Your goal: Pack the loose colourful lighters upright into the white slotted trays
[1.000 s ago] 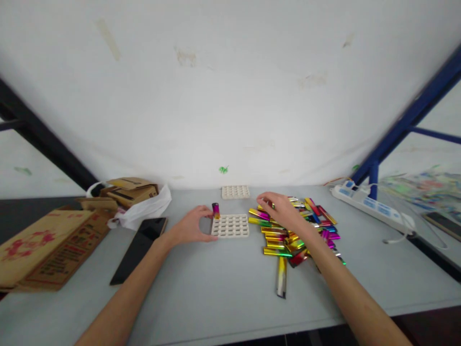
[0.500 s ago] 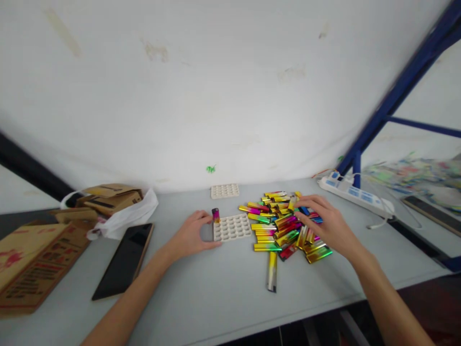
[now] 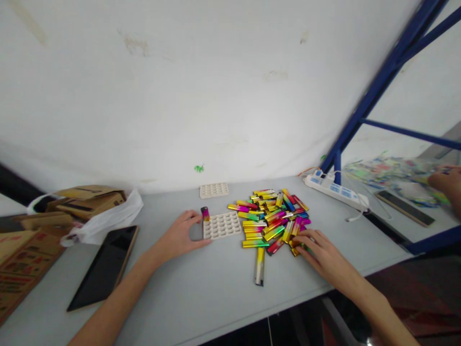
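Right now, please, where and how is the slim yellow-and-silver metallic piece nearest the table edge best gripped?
Probably pinch that slim metallic piece across its long sides by its silver end, coming from the near side: it lies flat, far end meeting the colourful metallic pile.

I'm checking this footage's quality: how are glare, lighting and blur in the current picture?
Head view: bright glints on the shiny coloured pieces; head view: soft light across the white wall, dark beneath the table; head view: the far-right heap looks smeared.
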A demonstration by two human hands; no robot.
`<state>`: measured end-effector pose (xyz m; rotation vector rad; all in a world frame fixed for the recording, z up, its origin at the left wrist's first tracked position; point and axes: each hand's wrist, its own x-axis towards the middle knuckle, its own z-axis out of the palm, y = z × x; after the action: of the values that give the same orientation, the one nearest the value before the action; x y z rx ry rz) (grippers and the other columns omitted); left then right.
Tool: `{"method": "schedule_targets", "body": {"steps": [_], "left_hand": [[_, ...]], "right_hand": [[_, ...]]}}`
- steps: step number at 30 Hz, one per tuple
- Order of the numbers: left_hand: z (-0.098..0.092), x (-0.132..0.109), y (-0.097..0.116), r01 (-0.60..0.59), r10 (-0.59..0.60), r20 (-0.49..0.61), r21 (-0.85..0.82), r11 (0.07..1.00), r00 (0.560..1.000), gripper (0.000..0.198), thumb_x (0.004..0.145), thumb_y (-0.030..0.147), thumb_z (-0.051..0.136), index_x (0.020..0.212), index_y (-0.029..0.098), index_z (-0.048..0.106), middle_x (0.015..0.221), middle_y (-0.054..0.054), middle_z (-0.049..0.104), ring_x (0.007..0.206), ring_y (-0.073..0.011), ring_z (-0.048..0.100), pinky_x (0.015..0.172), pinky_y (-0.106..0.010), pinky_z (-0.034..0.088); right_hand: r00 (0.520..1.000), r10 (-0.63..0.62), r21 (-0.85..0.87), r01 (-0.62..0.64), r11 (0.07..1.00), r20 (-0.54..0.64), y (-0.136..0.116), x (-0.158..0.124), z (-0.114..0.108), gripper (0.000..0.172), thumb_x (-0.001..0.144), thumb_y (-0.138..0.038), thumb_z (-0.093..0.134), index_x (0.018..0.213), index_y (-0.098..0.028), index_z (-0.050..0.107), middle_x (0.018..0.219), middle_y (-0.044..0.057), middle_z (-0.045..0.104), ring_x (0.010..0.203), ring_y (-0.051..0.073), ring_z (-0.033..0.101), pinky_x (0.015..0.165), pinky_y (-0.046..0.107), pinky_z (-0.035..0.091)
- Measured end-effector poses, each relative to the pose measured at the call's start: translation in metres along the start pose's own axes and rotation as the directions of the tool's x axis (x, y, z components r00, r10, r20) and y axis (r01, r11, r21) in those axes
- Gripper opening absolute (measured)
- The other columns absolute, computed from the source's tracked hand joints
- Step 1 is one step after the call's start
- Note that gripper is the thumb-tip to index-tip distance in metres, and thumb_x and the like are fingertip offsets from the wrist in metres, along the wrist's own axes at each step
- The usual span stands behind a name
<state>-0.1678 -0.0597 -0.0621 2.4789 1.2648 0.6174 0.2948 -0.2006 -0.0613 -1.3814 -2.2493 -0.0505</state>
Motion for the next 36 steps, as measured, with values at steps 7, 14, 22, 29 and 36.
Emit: {"method": "schedule_targets", "body": {"steps": [7, 14, 22, 29, 36], "left_hand": [[-0.002, 0.001, -0.001, -0.018, 0.018, -0.011, 0.001, 1.0, 1.0, 0.057, 0.081, 0.065, 0.082, 0.12, 0.025, 0.073, 0.124, -0.01, 0.07, 0.116, -0.0324, 0.068, 0.111, -0.047, 0.055], [-0.003, 0.001, 0.0, -0.004, 0.004, -0.015, 0.001, 1.0, 1.0, 0.058, 0.08, 0.07, 0.081, 0.116, 0.025, 0.074, 0.122, -0.008, 0.071, 0.112, -0.031, 0.07, 0.111, -0.047, 0.056], [-0.003, 0.002, 0.001, 0.002, -0.002, -0.006, 0.001, 1.0, 1.0, 0.061, 0.08, 0.071, 0.08, 0.117, 0.023, 0.073, 0.12, -0.01, 0.07, 0.113, -0.0329, 0.07, 0.108, -0.048, 0.057], [-0.001, 0.0, 0.003, 0.001, -0.001, -0.019, -0.001, 1.0, 1.0, 0.058, 0.079, 0.068, 0.082, 0.115, 0.024, 0.073, 0.121, -0.01, 0.071, 0.113, -0.0333, 0.07, 0.108, -0.048, 0.057], [-0.003, -0.002, 0.009, -0.006, 0.006, -0.01, -0.013, 1.0, 1.0, 0.053, 0.081, 0.064, 0.083, 0.113, 0.024, 0.072, 0.12, -0.009, 0.07, 0.113, -0.0328, 0.069, 0.107, -0.046, 0.056]], "right_hand": [[0.996, -0.03, 0.083, 0.023, 0.996, 0.085, -0.001, -0.009, -0.015, 0.029, 0.107, -0.025, 0.059, 0.133, -0.032, 0.07, 0.132, 0.011, 0.076, 0.122, 0.028, 0.076, 0.109, 0.047, 0.064], [0.998, -0.022, 0.01, 0.023, 1.0, -0.056, -0.002, -0.017, 0.009, 0.022, 0.111, -0.032, 0.056, 0.123, -0.027, 0.073, 0.12, 0.014, 0.078, 0.11, 0.03, 0.078, 0.099, 0.051, 0.065], [0.932, 0.362, 0.458, -0.321, 0.829, -0.002, -0.035, 0.056, -0.001, 0.036, 0.108, -0.052, 0.053, 0.11, -0.023, 0.075, 0.088, 0.006, 0.079, 0.082, 0.026, 0.076, 0.077, 0.037, 0.061], [0.896, 0.441, 0.711, -0.273, 0.648, -0.058, -0.052, 0.175, 0.036, 0.05, 0.089, -0.069, 0.074, 0.076, -0.022, 0.062, 0.06, -0.005, 0.048, 0.06, 0.016, 0.046, 0.059, 0.029, 0.039], [0.969, 0.204, 0.837, -0.227, 0.498, 0.141, -0.082, 0.213, 0.069, 0.052, 0.101, -0.074, 0.052, 0.089, -0.023, 0.057, 0.081, -0.001, 0.064, 0.07, 0.015, 0.06, 0.069, 0.028, 0.051]]}}
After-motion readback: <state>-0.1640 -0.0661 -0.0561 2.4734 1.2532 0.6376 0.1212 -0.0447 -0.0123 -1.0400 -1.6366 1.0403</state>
